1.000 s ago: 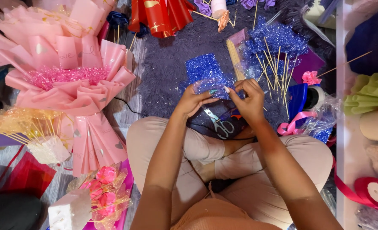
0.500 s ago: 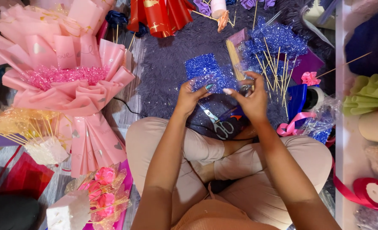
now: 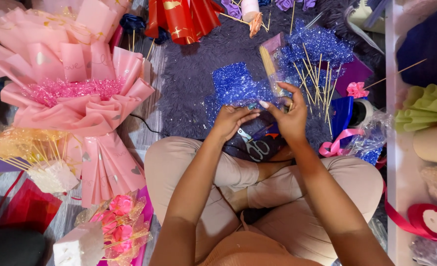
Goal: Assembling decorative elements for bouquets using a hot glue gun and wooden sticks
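Blue glitter mesh [image 3: 235,88] between fingertips [image 3: 264,104]

arms: bare, sleeveless | trousers: beige | top: tan-orange | nails: long, pale

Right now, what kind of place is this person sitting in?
Probably a home craft corner for making gift bouquets: a finished pink paper bouquet lies on the floor, wooden skewers and a red ribbon spool lie nearby, and both hands work blue glitter mesh.
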